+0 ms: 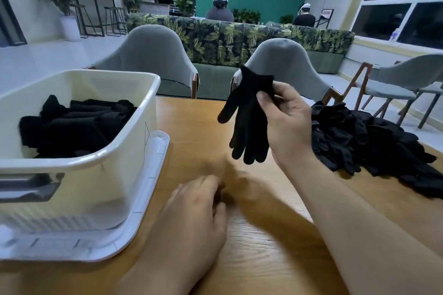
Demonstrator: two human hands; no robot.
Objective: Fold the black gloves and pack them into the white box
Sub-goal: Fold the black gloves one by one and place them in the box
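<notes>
Black knit glove (249, 127) up in the right grip (285, 122) — pinched near the cuff between the thumb and curled fingers. Cuff on top, the glove's own fingers hanging down above the bench (199, 132), clear of the wood.

Heaped on the bench at the right, just beside the right wrist: a loose pile of black gloves (374, 143), unfolded and tangled.

Low and close to the camera, the left grip (196, 208), palm down over the bench. Fingers loosely bent, holding nothing that shows — blurred, so cannot tell whether touching the wood.

At far left, the white box (100, 160), open-topped, standing on a clear plastic lid (146, 208) that lies flat on the bench. Inside it, folded black gloves (76, 127) stacked in a layer, sitting below the rim. Well apart from the held glove, with bare bench between.

Behind the bench, two grey chairs (153, 50), backs rounded, pushed up to the far edge.
</notes>
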